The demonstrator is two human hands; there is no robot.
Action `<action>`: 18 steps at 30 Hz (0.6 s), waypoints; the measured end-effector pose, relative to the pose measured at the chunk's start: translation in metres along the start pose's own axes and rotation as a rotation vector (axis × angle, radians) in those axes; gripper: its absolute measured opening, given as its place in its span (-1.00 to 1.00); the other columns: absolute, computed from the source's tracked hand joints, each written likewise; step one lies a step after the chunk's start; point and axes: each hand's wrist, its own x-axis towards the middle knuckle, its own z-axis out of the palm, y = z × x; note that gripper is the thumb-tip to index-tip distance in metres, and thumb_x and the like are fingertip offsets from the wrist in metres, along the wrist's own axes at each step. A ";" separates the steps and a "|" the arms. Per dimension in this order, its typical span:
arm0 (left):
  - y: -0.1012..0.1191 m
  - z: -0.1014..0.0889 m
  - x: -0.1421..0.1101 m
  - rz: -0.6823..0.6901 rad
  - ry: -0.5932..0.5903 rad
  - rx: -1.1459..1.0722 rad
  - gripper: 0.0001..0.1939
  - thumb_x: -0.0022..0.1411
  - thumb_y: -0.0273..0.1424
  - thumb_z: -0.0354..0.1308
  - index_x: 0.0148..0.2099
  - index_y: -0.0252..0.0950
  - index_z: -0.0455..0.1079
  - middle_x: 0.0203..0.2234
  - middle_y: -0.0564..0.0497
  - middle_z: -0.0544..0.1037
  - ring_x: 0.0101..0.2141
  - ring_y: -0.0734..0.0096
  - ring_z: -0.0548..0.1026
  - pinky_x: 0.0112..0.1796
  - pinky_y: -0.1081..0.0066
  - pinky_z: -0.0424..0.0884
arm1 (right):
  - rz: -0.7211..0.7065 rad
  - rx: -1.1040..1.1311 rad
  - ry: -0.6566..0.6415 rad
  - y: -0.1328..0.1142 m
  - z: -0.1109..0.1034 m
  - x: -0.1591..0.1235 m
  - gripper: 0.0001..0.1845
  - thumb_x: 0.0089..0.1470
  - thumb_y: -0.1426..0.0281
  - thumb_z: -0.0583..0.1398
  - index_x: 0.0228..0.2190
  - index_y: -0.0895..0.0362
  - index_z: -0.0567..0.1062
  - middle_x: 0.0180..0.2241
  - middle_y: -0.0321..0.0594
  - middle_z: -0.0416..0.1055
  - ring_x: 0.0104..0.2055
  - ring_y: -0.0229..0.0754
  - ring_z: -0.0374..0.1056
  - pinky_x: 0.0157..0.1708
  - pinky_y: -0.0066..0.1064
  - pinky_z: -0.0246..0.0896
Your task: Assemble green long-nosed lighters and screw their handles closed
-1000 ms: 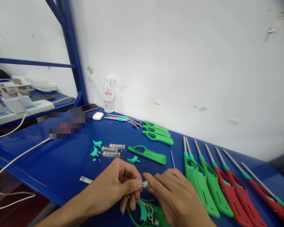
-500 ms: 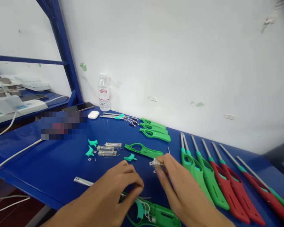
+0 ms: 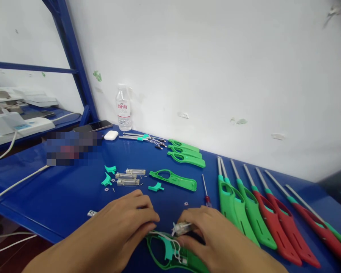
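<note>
My right hand (image 3: 200,235) grips a clear plastic fuel tank (image 3: 182,228) above a green lighter shell half (image 3: 194,261). Inside that open shell sit a teal trigger (image 3: 168,248) and looping white wires (image 3: 176,246). My left hand (image 3: 130,227) is closed at the shell's left end, fingertips beside the wires; what they pinch is hidden. A metal tube end (image 3: 92,213) shows past the left hand, which covers the rest. Beyond the hands lie another green shell half (image 3: 174,180), a loose teal trigger (image 3: 156,187) and a small pale piece (image 3: 186,204).
Several clear tanks (image 3: 127,182) and teal triggers (image 3: 106,179) lie left of centre. Metal tubes with wires (image 3: 142,138) and green shells (image 3: 186,159) are along the wall. A screwdriver (image 3: 207,197) and a row of lighters (image 3: 272,220) lie right. A bottle (image 3: 123,110) stands behind.
My right hand has brought the fuel tank down and left, over the green shell. My left hand has shifted slightly left, its fingertips now closer together. The screwdriver has come into fuller view.
</note>
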 end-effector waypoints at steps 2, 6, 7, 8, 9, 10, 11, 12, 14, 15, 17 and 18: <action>-0.003 0.005 0.003 -0.021 0.008 -0.030 -0.76 0.58 -0.46 0.08 -0.01 -0.03 0.53 -0.10 0.13 0.60 -0.05 0.36 0.57 -0.01 0.46 0.41 | -0.004 0.001 -0.035 0.002 -0.001 0.002 -0.80 0.31 0.43 0.37 -0.34 -0.01 0.49 -0.34 -0.46 0.56 -0.30 -0.17 0.48 -0.30 -0.35 0.20; -0.004 0.012 0.008 -0.053 -0.026 -0.109 -0.75 0.60 -0.45 0.03 0.03 -0.03 0.52 -0.04 0.12 0.58 -0.01 0.36 0.54 0.06 0.42 0.39 | 0.023 -0.008 -0.063 0.006 0.000 0.005 -0.85 0.38 0.39 0.32 -0.29 0.01 0.49 -0.30 -0.40 0.55 -0.25 -0.14 0.48 -0.24 -0.34 0.22; -0.003 0.012 0.009 -0.064 -0.034 -0.132 -0.75 0.61 -0.43 0.03 0.05 -0.02 0.51 -0.02 0.13 0.58 0.01 0.38 0.54 0.06 0.42 0.39 | 0.030 -0.011 -0.059 0.007 0.000 0.005 -0.86 0.40 0.38 0.30 -0.27 0.01 0.49 -0.30 -0.39 0.55 -0.24 -0.14 0.48 -0.23 -0.33 0.22; -0.001 0.013 0.010 -0.074 -0.038 -0.155 -0.76 0.61 -0.40 0.04 0.07 0.00 0.51 0.00 0.14 0.57 0.02 0.38 0.54 0.07 0.43 0.38 | 0.032 -0.009 -0.051 0.007 0.000 0.005 -0.86 0.42 0.36 0.28 -0.27 0.01 0.49 -0.31 -0.38 0.54 -0.25 -0.14 0.48 -0.23 -0.33 0.22; 0.000 0.013 0.011 -0.084 -0.032 -0.179 -0.77 0.61 -0.37 0.05 0.10 0.02 0.51 0.03 0.14 0.57 0.04 0.38 0.54 0.09 0.43 0.38 | 0.029 -0.002 -0.037 0.006 0.000 0.005 -0.85 0.43 0.35 0.27 -0.28 0.01 0.49 -0.32 -0.38 0.54 -0.26 -0.14 0.47 -0.24 -0.34 0.22; 0.002 0.013 0.012 -0.091 -0.025 -0.206 -0.77 0.61 -0.34 0.06 0.12 0.03 0.51 0.06 0.14 0.57 0.07 0.36 0.54 0.11 0.43 0.37 | 0.023 0.013 -0.020 0.005 -0.001 0.005 -0.84 0.43 0.35 0.27 -0.28 0.01 0.48 -0.34 -0.39 0.52 -0.29 -0.16 0.45 -0.28 -0.35 0.20; 0.004 0.014 0.013 -0.094 -0.019 -0.234 -0.78 0.61 -0.31 0.08 0.13 0.04 0.52 0.07 0.15 0.58 0.09 0.35 0.54 0.12 0.43 0.36 | 0.017 0.036 -0.001 0.003 -0.002 0.006 -0.83 0.42 0.34 0.27 -0.29 0.01 0.48 -0.37 -0.40 0.50 -0.33 -0.18 0.42 -0.33 -0.37 0.17; 0.005 0.014 0.014 -0.095 -0.015 -0.264 -0.78 0.60 -0.29 0.10 0.14 0.05 0.53 0.07 0.15 0.59 0.11 0.33 0.53 0.13 0.42 0.36 | 0.011 0.063 0.020 0.001 -0.003 0.006 -0.83 0.42 0.35 0.27 -0.30 0.01 0.47 -0.39 -0.42 0.48 -0.38 -0.20 0.38 -0.38 -0.38 0.13; 0.007 0.017 0.018 -0.086 -0.002 -0.314 -0.81 0.58 -0.29 0.16 0.10 0.03 0.56 0.02 0.15 0.62 0.08 0.32 0.55 0.12 0.41 0.35 | -0.004 0.112 0.063 -0.003 -0.005 0.007 -0.82 0.41 0.37 0.27 -0.31 0.00 0.47 -0.44 -0.44 0.44 -0.45 -0.24 0.32 -0.45 -0.40 0.07; 0.007 0.018 0.020 -0.079 0.000 -0.333 -0.84 0.56 -0.30 0.19 0.05 0.01 0.58 -0.03 0.15 0.64 0.03 0.32 0.57 0.09 0.41 0.35 | -0.017 0.128 0.081 -0.004 -0.006 0.008 -0.81 0.41 0.37 0.26 -0.32 -0.01 0.47 -0.45 -0.45 0.43 -0.46 -0.26 0.31 -0.46 -0.40 0.06; 0.008 0.021 0.024 -0.073 0.008 -0.348 -0.89 0.51 -0.36 0.24 -0.05 -0.05 0.61 -0.14 0.15 0.65 -0.07 0.34 0.58 0.01 0.41 0.36 | -0.039 0.144 0.097 -0.005 -0.008 0.007 -0.81 0.43 0.36 0.23 -0.32 -0.02 0.47 -0.45 -0.46 0.44 -0.47 -0.26 0.32 -0.46 -0.41 0.08; 0.008 0.021 0.026 -0.075 0.008 -0.347 -0.89 0.50 -0.38 0.25 -0.08 -0.06 0.61 -0.17 0.14 0.64 -0.10 0.34 0.58 -0.03 0.40 0.36 | -0.035 0.142 0.104 -0.004 -0.008 0.006 -0.83 0.43 0.34 0.23 -0.29 -0.04 0.48 -0.43 -0.45 0.47 -0.46 -0.25 0.35 -0.46 -0.41 0.12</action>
